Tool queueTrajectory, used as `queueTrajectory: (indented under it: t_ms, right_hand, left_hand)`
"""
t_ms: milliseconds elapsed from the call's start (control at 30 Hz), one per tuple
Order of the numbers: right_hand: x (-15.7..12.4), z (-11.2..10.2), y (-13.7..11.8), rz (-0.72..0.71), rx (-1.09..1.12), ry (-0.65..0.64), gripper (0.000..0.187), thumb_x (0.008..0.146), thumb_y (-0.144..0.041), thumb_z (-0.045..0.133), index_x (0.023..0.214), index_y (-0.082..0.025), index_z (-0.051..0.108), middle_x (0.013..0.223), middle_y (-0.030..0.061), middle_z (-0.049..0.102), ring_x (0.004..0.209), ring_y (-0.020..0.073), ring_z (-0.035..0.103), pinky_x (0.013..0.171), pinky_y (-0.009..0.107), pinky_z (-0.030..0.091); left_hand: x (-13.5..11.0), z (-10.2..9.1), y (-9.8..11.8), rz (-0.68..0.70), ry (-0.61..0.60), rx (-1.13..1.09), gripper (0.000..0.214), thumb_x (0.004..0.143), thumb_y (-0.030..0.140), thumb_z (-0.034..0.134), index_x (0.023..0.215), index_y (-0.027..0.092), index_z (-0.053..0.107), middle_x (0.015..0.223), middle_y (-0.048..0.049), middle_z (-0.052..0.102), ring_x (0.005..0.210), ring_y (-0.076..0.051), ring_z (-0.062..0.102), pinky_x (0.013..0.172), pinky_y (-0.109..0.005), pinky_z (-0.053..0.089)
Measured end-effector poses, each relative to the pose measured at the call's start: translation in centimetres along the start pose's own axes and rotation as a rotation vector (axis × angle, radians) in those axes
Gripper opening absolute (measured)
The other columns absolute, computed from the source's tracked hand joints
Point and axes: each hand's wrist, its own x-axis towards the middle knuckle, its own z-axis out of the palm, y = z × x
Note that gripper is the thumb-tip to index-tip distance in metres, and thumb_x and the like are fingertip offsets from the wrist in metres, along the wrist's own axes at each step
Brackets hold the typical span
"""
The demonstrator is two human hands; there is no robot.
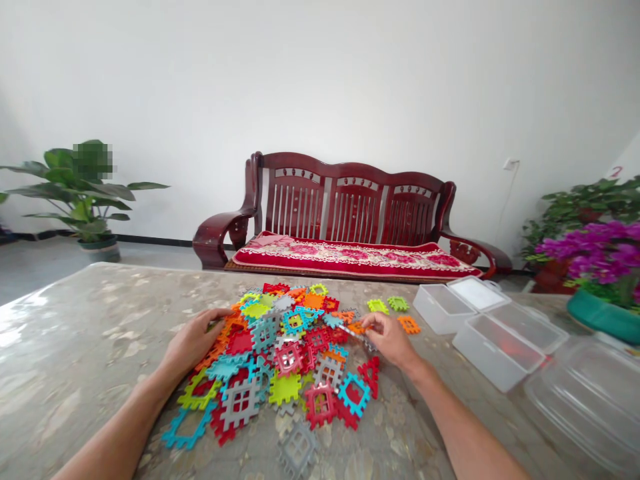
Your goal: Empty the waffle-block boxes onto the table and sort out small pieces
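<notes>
A heap of interlocking plastic building tiles [285, 387] in red, blue, grey, lime and orange spreads over the table. Many have notched edges and window-like cut-outs. At the heap's left side, my left hand [197, 339] rests against orange tiles [226, 333], its fingers apart and partly stretched over the edge; its fingertips are partly hidden. On the opposite side, my right hand [391, 339] has its fingers pinched on an orange tile [357, 327] at the heap's edge. A grey tile lies partly under that hand.
Two lime tiles [378, 306] and an orange window tile [409, 325] lie apart, right of the heap. Beyond them stand open clear plastic boxes [493, 353], a clear lid [590, 393] and a teal flower pot [605, 317]. A wooden bench [350, 200] stands behind the table [100, 347].
</notes>
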Motion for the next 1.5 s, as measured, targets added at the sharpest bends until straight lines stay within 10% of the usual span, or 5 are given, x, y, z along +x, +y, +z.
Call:
queueTrajectory:
  t_ms: [600,1033,1500]
  right_hand:
    - [-0.4,-1.8,-0.5,-0.008,-0.494,-0.262,0.067,0.067,-0.021,0.065,0.135,-0.023,0.06,0.13,0.01,0.065,0.12,0.0279,0.058,0.104,0.041,0.042]
    - [1.4,-7.7,4.2,0.196,-0.359,0.159,0.07,0.072,-0.026,0.064,0.14,-0.017,0.048,0.132,0.0149,0.064,0.121,0.0262,0.061,0.102,0.039,0.047]
    - [-0.5,-7.9,7.1,0.237,-0.686,0.179,0.058,0.074,-0.03,0.065,0.131,-0.025,0.058,0.122,0.0104,0.069,0.115,0.0292,0.063,0.095,0.038,0.047]
  left_hand:
    - [0.0,-0.2,0.0,-0.006,-0.017,0.032,0.045,0.079,0.048,0.046,0.11,0.027,0.071,0.118,-0.0049,0.074,0.108,-0.027,0.068,0.097,-0.035,0.05]
    - [0.3,0.1,-0.6,-0.018,-0.038,0.013,0.042,0.082,0.045,0.048,0.115,0.027,0.068,0.12,-0.0029,0.073,0.111,-0.026,0.065,0.1,-0.037,0.048]
    - [0.6,0.2,-0.3,-0.078,0.037,-0.001,0.031,0.077,0.039,0.055,0.102,0.031,0.072,0.104,0.0058,0.076,0.104,-0.025,0.069,0.094,-0.032,0.053]
